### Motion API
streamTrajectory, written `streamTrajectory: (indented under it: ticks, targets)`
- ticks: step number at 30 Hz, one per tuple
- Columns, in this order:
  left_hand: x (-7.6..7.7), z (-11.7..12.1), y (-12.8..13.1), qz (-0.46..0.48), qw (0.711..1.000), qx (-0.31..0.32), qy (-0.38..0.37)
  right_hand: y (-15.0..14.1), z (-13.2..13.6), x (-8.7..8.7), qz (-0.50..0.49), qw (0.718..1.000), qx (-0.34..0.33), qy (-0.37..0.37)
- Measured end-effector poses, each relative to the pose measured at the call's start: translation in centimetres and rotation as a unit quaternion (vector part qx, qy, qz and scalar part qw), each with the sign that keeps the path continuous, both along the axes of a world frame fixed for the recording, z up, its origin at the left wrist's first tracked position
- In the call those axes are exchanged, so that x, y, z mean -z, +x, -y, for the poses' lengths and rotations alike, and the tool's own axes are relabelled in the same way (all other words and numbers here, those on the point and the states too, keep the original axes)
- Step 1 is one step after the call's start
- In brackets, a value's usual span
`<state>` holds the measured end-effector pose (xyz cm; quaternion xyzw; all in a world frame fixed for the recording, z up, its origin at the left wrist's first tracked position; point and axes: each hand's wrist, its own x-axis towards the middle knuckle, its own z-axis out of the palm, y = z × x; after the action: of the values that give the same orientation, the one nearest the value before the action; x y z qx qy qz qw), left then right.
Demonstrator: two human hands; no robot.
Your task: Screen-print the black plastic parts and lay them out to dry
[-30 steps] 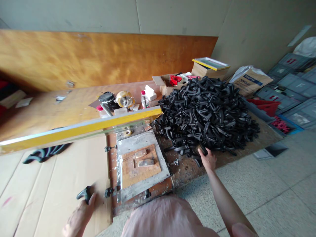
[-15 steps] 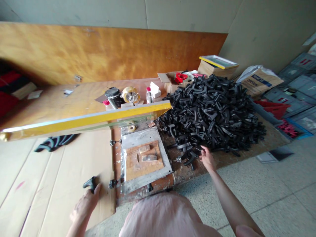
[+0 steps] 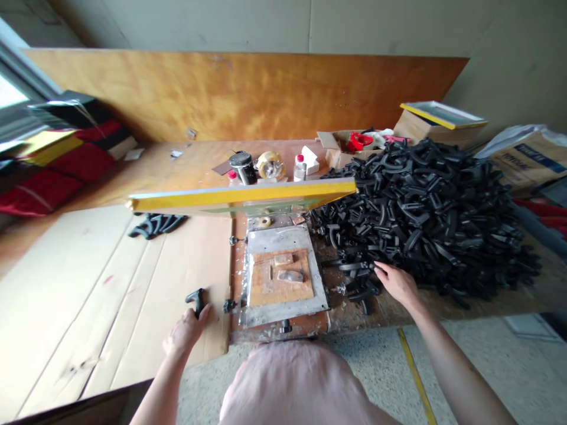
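Over the cardboard, my left hand (image 3: 183, 330) is closed on a black curved plastic handle (image 3: 195, 298), its angled top sticking out past thumb and fingers. My right hand (image 3: 398, 286) is at the front left edge of a big heap of black plastic handles (image 3: 425, 206). Its thumb and fingertips pinch the end of one black handle (image 3: 354, 267) there. Between my hands lies a grey metal plate (image 3: 316, 289) with a wooden board (image 3: 261, 289) and small blocks on it. Above it, a yellow-edged frame (image 3: 248, 193) is raised at a tilt.
Several black handles (image 3: 157, 225) lie in a row on the cardboard sheet (image 3: 106, 277). Behind the frame stand a black tin (image 3: 243, 168), a tape roll (image 3: 270, 165) and a red-capped bottle (image 3: 300, 169). Black knobs (image 3: 229, 306) project beside the plate. An open carton (image 3: 339, 154) is behind the heap.
The view has swung left, so the bench appears shifted right. My left hand still holds its handle above the cardboard. My right hand stays at the heap's edge, fingers at a handle.
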<state>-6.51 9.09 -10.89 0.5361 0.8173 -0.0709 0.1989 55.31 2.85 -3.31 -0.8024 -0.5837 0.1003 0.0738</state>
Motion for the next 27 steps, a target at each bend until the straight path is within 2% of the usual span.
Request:
streamTrajectory:
  ticks: [3,6,9,12,16,19,21,24,27]
  targets:
    - [-0.8,0.8,0.8,-0.015,1.000,0.007,-0.021,-6.5,-1.9,-2.2,-0.001,0.991,-0.076,0.112]
    - [-1.0,1.3,1.1,-0.021,1.000,0.013,-0.008,-15.0,-4.4,-2.7,-0.022,0.960,-0.209,0.185]
    - [-0.6,1.6,0.9,-0.030,0.999,0.027,-0.001,-22.2,-6.9,-1.1,-0.018,0.940,-0.282,0.193]
    - [-0.1,1.9,0.7,-0.034,0.999,0.040,0.004,-26.2,-8.2,1.1,-0.001,0.938,-0.302,0.170]
    - [-0.3,2.6,0.8,-0.024,0.999,0.045,0.017,-28.0,-7.7,2.5,0.037,0.944,-0.303,0.129]
    - [-1.1,3.3,0.8,-0.004,0.999,0.031,0.023,-28.1,-7.0,2.0,0.052,0.946,-0.302,0.100]
    - [-2.2,3.4,0.9,0.001,0.999,0.002,0.052,-27.7,-7.2,1.2,0.036,0.944,-0.313,0.094]
    - [-5.1,2.3,1.7,0.019,0.988,-0.038,0.147,-26.8,-8.9,0.2,-0.005,0.927,-0.354,0.122]
    - [-10.2,-0.9,4.5,0.135,0.953,-0.051,0.266,-25.9,-10.5,0.2,-0.026,0.886,-0.446,0.127]
